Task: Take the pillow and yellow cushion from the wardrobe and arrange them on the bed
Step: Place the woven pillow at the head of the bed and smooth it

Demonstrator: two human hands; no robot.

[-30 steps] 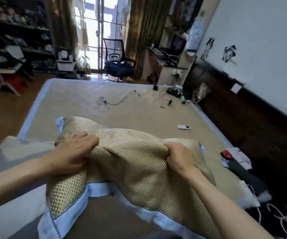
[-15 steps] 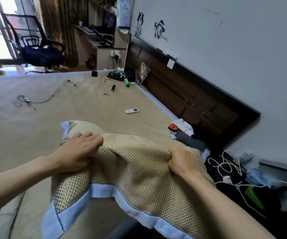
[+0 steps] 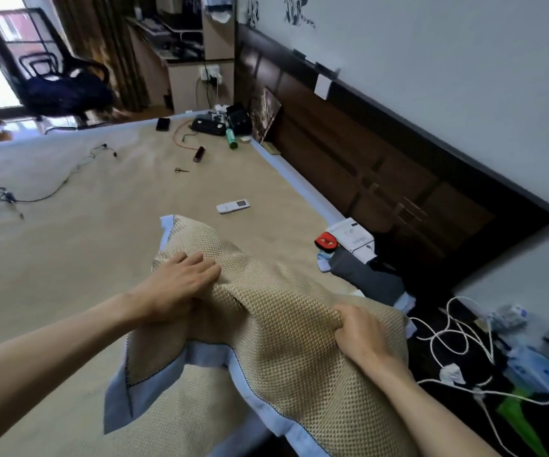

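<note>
Both hands on the pillow, held low over the near edge of the bed. Left hand bunching the woven cover near the far corner, fingers curled down into the fabric. Right hand clenched tight on a fold at the right side, nearer the headboard. Long axis running from lower left, by the body, up toward the far corner and the headboard side. Headboard off to the right and ahead, so probably a swing rightward and forward to land the pillow at the head of the bed. Right hand the nearer one to that spot.

In the likely landing zone: remote, a small red item and a folded dark cloth close by the bed's edge, worth clearing or avoiding. Underside of the pillow hidden; its near end cut off at the bottom of the frame. No yellow cushion or wardrobe anywhere in view. Whether the pillow is touching the bed: cannot tell.
</note>
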